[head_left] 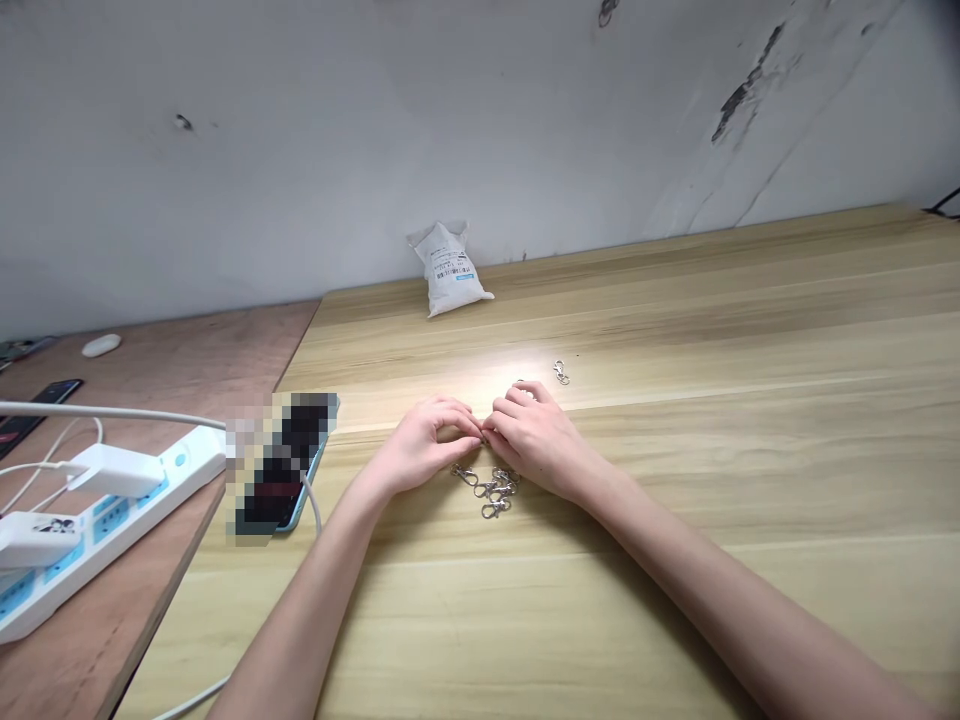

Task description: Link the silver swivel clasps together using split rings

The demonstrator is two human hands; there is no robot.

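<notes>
My left hand and my right hand meet over the wooden table, thumbs and forefingers pinched together at the tips. Whatever lies between those fingertips is too small and too covered to make out. Just below them, a loose pile of several silver lobster-clasp hooks rests on the wood. One more silver clasp lies apart, beyond my right hand. A bit of something shiny shows behind the right fingers, mostly hidden by them.
A white plastic parcel leans near the wall at the back. To the left lies a phone, partly blurred, with a white cable. A white power strip with plugged-in chargers sits on the reddish table; another phone lies beyond.
</notes>
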